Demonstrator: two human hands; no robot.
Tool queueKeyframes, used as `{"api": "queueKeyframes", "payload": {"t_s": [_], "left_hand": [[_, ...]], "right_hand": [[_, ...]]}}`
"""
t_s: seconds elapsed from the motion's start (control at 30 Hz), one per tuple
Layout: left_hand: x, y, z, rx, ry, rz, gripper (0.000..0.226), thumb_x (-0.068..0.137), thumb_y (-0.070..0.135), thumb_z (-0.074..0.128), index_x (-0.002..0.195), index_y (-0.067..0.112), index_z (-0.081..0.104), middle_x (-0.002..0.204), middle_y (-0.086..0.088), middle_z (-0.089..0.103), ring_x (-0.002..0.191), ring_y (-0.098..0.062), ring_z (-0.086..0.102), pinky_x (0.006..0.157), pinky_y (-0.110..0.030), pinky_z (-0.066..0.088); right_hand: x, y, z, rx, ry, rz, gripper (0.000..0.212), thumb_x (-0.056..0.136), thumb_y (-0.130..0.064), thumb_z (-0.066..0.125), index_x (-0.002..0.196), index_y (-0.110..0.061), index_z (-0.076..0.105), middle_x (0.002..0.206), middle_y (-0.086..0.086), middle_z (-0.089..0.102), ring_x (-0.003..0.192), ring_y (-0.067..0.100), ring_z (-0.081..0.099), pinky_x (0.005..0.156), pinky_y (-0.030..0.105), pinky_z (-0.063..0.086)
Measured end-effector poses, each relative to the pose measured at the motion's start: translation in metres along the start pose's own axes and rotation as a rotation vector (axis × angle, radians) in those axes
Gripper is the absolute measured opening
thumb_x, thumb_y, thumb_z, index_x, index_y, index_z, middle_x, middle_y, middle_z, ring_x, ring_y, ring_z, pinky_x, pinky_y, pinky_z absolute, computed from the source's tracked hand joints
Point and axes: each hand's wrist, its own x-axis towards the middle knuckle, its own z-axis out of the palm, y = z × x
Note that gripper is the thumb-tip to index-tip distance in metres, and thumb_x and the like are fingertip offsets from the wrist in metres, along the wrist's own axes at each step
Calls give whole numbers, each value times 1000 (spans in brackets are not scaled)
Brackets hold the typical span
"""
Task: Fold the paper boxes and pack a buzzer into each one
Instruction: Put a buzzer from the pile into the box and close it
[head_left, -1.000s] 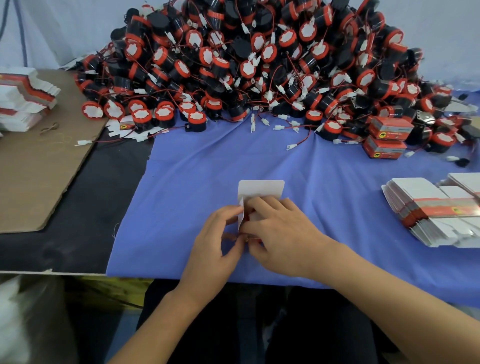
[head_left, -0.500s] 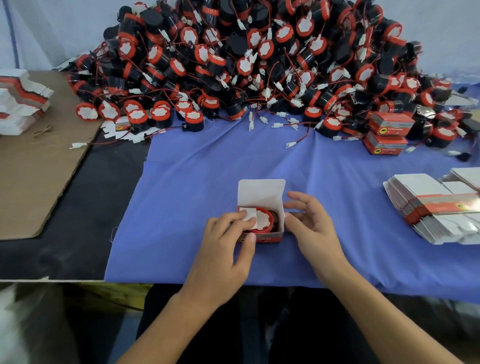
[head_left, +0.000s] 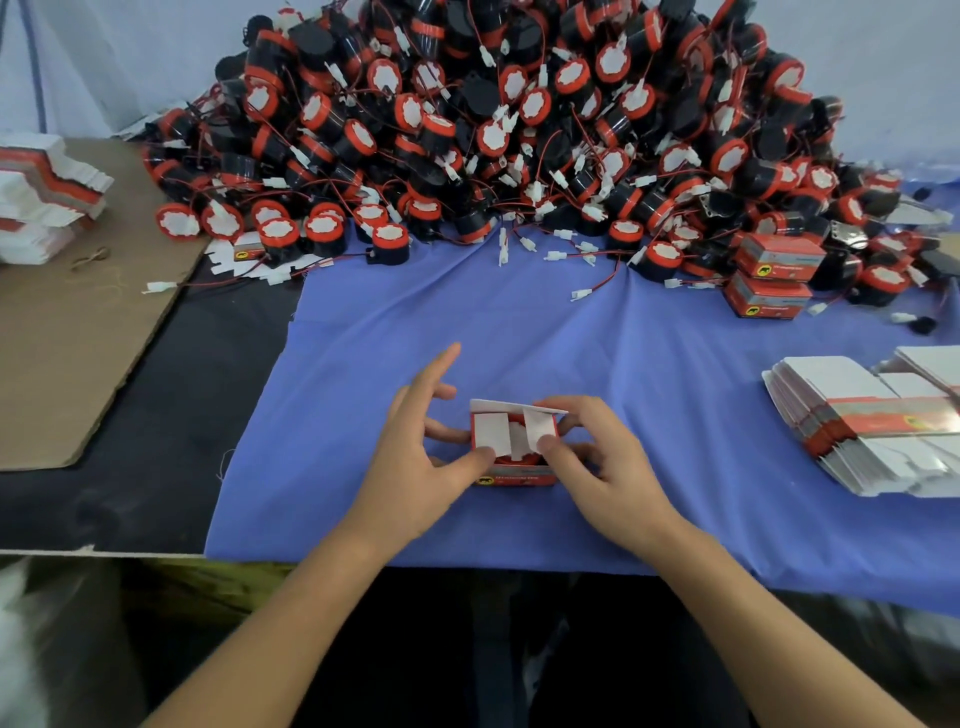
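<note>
1. The left hand grips the paper box. Its thumb presses the left side flap down, its lower fingers curl against the box's left wall, and its forefinger points away.
2. The right hand holds the box's right side, with its thumb on the right side flap and its fingers curled round the wall.
3. The box stands on the blue cloth between both hands. A buzzer shows inside, partly covered by the two flaps. The lid flap is still up at the back.
4. A large pile of buzzers lies at the far side.
5. Two closed boxes are stacked by the pile's right edge.
6. Flat box blanks lie to the right.
7. A cardboard sheet lies to the left.
</note>
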Motion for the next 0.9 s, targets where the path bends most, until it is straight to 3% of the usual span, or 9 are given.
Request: {"api": "queueKeyframes", "payload": {"t_s": [0.1,0.17,0.23,0.33,0.4,0.53,0.77,0.9], "left_hand": [[3,-1,-7,150,-112,83,59,87,8,80,132,43,63,131,14,54,101,-7,70,67,-14,51],[-2,-5,-11,233,-203,101,48,85,17,79,126,40,69,139,19,50,106,-7,66,73,-18,55],[-7,-10,-14,311,-263,114,53,79,39,77,131,40,66,150,25,41,122,-3,56,83,-17,53],[-7,-9,-16,376,-229,142,51,84,62,71,131,41,67,154,26,41,138,3,38,101,-15,44],[-4,-6,-14,408,-191,175,42,90,51,72,129,35,70,150,19,51,137,1,43,112,-23,39],[-1,-2,-15,448,-201,221,39,94,34,73,133,33,68,144,11,58,133,-5,49,115,-26,37],[0,-5,-11,451,-168,245,36,101,39,57,132,25,71,145,7,58,132,-7,50,113,-22,37],[1,-6,-7,474,-106,374,28,101,29,61,120,14,76,124,7,70,117,-9,59,106,-20,42]], "right_hand": [[-4,6,-14,-76,-126,-74,30,99,-40,61,128,-38,61,133,-11,53,125,21,58,94,24,55],[-8,11,-17,-133,-165,-84,34,99,-51,59,129,-36,62,145,-17,46,132,17,55,102,29,53],[-11,17,-16,-156,-148,-91,34,99,-48,59,130,-35,63,153,-18,41,134,12,55,105,35,51],[-11,20,-15,-235,-104,-143,34,98,-40,61,131,-31,63,155,-19,42,141,8,47,108,34,48],[-10,18,-17,-311,-104,-182,33,99,-38,61,132,-34,60,150,-22,47,139,5,49,109,32,47],[-5,10,-23,-486,-152,-261,40,103,-41,57,142,-41,49,144,-20,49,134,-1,48,109,22,41],[-3,6,-24,-524,-147,-253,35,105,-36,53,138,-31,63,147,-6,54,134,8,52,111,27,43],[-2,2,-19,-521,-89,-319,32,106,-29,51,133,-24,67,140,-8,61,138,2,49,114,18,37]]}}
